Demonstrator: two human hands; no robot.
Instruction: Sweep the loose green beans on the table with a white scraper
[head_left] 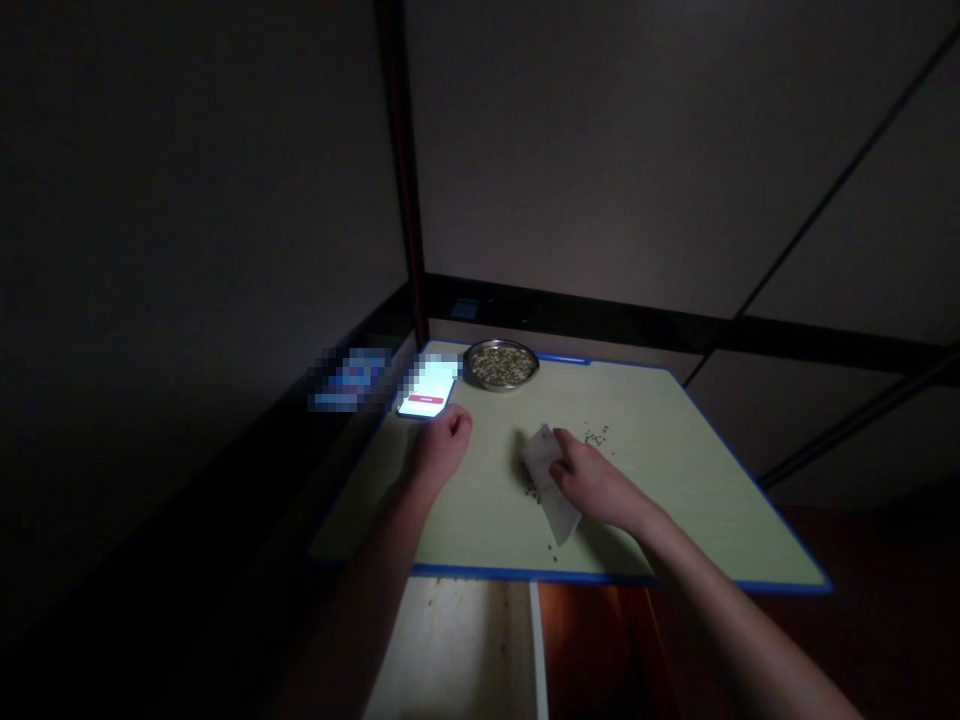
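My right hand (596, 485) is closed on a white slip of paper (550, 483) that lies on the pale green table (675, 470), over a few small dark grains. My left hand (444, 445) rests on the table with its fingers curled, just below a lit phone (429, 388); nothing shows in it. A round metal dish (500, 364) filled with greenish grains stands at the table's far edge, right of the phone. More loose grains (596, 436) lie scattered beyond my right hand.
The table has a blue rim and stands in a dim corner, with dark-framed wall panels behind and to the left. A blurred blue object (351, 380) sits left of the phone. Below the near edge there is a pale surface and an orange-brown floor.
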